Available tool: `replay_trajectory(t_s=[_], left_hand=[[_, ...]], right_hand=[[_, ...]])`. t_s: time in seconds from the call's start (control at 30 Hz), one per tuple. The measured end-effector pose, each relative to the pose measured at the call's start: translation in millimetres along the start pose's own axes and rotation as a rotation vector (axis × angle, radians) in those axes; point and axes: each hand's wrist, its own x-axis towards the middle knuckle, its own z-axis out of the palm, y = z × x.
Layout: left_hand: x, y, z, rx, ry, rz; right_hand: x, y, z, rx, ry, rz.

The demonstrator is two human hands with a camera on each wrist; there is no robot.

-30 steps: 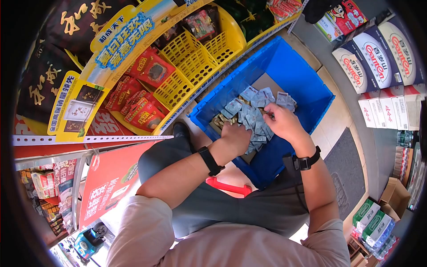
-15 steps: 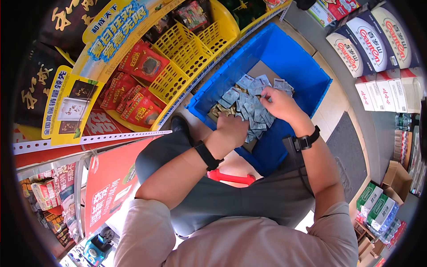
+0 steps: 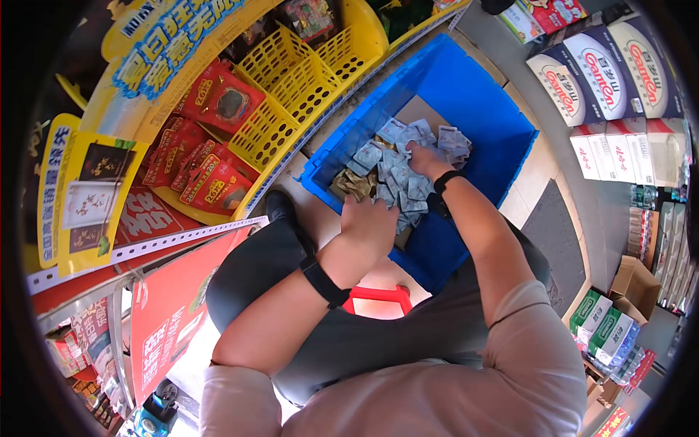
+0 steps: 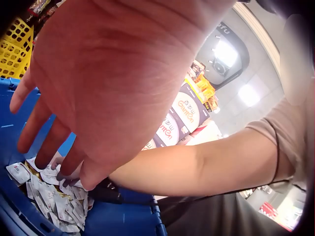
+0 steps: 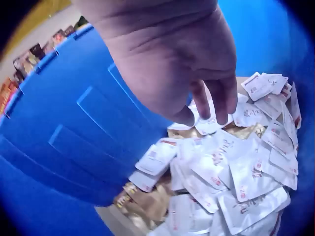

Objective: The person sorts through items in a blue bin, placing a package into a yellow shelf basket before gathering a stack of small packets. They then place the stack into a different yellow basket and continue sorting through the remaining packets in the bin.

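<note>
White packets [image 5: 256,172] lie loosely heaped in a blue bin [image 3: 484,80], directly below the fingertips of the right hand [image 3: 424,160]. That hand's fingers point down into the pile, slightly bent, with a gap between thumb and fingers; whether the tips touch a packet I cannot tell. The left hand [image 3: 366,226] hangs palm down near the bin's near edge, its fingers extended and moderately spread, holding nothing.

Gold packets [image 5: 152,201] show beside and among the white ones, mostly toward the left of the pile. Under the heap, a flat brown sheet [image 3: 424,111] covers part of the bin's floor. Each wrist wears a black band [image 3: 324,282], and both forearms run back to short pale sleeves.

The bin stands just in front of the person's knees, with a red bar [image 3: 378,293] between the dark grey trouser legs [image 3: 422,342]. Left of the bin, yellow baskets [image 3: 280,116] line a curved display, with red packs [image 3: 226,98] in its nearer section. To the right, well apart from the bin, stand stacked cartons [image 3: 601,73] and, lower down, a brown cardboard box [image 3: 636,284].
</note>
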Motion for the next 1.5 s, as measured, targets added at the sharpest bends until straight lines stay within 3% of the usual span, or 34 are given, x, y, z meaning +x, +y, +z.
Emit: replay_trajectory(t_s=[0.13,0.23,0.37,0.5,0.6,0.7,0.83,0.87,0.93,1.03,1.07,1.1,1.17,1.23,1.27,1.37,1.47,1.5], left_hand=[[-6,-9,10,-0.014,0.042,-0.030],[-11,-15,14,-0.023,0.028,-0.034],[-12,-21,22,-0.012,0.058,-0.035],[-10,-19,20,-0.029,0.047,-0.026],[-9,-15,20,-0.011,0.032,-0.025],[-10,-11,23,0.004,0.034,-0.031],[-15,-1,13,0.021,0.036,0.009],[-15,-1,6,0.011,0.017,0.007],[-12,-3,-10,-0.004,-0.026,0.010],[-7,-11,-25,-0.028,0.157,-0.039],[-4,-14,-34,-0.080,0.231,-0.059],[-2,-16,-44,-0.134,0.302,-0.078],[2,-20,-55,-0.263,0.499,-0.103],[12,-22,-59,-0.421,0.754,-0.114],[20,-23,-61,-0.530,0.787,-0.094],[33,-21,-70,-0.945,0.794,-0.024],[40,-6,-76,-1.533,0.611,0.097],[40,-3,-80,-1.521,0.617,0.086]], right_hand=[[46,25,72,0.020,0.060,-0.088],[35,24,87,-0.312,0.086,-0.170],[45,31,110,-0.517,0.108,-0.128],[42,38,106,-0.641,-0.133,-0.198],[8,26,85,-0.544,-0.356,-0.260],[-16,25,83,-0.543,-0.457,-0.244],[-37,27,71,-0.561,-0.427,-0.268],[-42,31,64,-0.527,-0.325,-0.327],[-53,25,34,-0.385,-0.240,-0.273],[-70,18,-14,-0.151,-0.001,-0.283],[-87,16,-41,0.002,0.048,-0.355],[-86,25,-47,0.209,0.065,-0.312],[-112,20,-74,0.334,0.133,-0.284],[-162,-8,-117,0.896,0.169,-0.282],[-185,-23,-131,1.133,0.173,-0.279],[-222,-46,-159,1.423,0.130,-0.270],[-223,-50,-164,1.430,0.140,-0.406],[-221,-51,-165,1.428,0.145,-0.450]])
